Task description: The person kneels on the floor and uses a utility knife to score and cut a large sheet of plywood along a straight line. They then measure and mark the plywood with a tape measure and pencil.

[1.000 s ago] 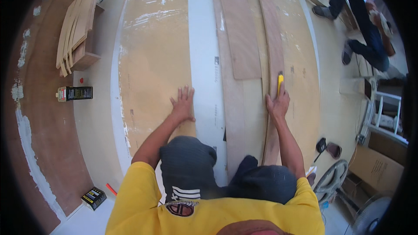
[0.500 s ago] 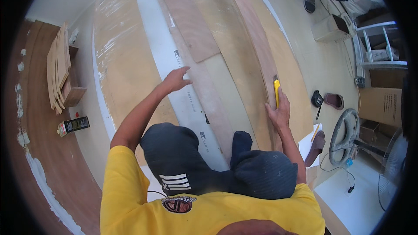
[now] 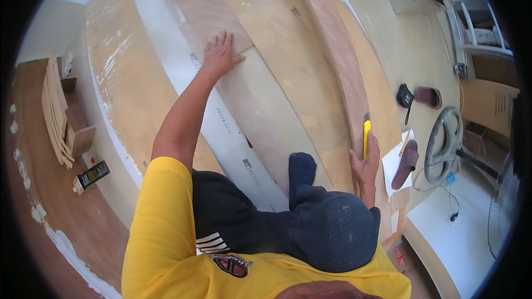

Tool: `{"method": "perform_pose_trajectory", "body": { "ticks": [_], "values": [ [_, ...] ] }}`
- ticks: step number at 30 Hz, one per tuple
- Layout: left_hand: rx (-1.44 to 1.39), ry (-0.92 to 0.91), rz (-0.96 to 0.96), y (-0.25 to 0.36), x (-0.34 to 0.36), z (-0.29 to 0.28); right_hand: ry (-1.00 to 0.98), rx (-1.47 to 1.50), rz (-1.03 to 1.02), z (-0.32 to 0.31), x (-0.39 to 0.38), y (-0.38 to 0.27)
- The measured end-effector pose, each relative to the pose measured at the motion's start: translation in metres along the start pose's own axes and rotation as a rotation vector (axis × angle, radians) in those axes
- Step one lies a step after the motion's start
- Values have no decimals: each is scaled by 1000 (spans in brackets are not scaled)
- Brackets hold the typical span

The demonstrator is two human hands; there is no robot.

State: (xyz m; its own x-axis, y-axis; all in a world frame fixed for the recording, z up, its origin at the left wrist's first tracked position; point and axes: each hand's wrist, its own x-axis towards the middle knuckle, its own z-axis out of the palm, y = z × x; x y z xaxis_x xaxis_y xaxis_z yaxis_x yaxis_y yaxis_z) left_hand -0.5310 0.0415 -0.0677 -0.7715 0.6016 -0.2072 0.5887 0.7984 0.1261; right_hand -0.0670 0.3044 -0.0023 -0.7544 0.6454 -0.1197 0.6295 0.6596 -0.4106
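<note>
My left hand lies with spread fingers on a pinkish thin wooden strip, close to where its cut end meets a pale strip. In my right hand is a yellow utility knife, its tip pointing away from me. That hand rests on the near part of a long pinkish board on the right. A white printed strip runs along the left side of the wooden strip. My socked foot stands among the strips.
Stacked wood pieces and a dark container are at the left. To the right are a tape measure, slippers, white paper, a fan with a round base and a cardboard box.
My left hand has reached farther forward and come down spread on the wooden strip. My body leans forward, and the view has shifted. The knife stays in my right hand.
</note>
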Motion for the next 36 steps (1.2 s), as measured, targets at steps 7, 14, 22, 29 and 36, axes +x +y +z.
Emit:
{"method": "perform_pose_trajectory", "body": {
  "ticks": [7, 14, 22, 29, 36],
  "values": [
    [195, 146, 190, -37, 7, 63, -3, -50, 41, -15, -9, 26],
    [-3, 79, 206, -20, -15, 32, -26, 37, 40, -24, -55, 9],
    [143, -2, 115, -38, -30, 21, -156, 123, 142, -12, -105, 10],
    [-93, 17, -62, -29, -8, 39, -135, 49, 154, -3, -128, 37],
    [-1242, -60, -624, 72, 16, 55, -11, 15, 45, 5, -146, 77]
  ]
}}
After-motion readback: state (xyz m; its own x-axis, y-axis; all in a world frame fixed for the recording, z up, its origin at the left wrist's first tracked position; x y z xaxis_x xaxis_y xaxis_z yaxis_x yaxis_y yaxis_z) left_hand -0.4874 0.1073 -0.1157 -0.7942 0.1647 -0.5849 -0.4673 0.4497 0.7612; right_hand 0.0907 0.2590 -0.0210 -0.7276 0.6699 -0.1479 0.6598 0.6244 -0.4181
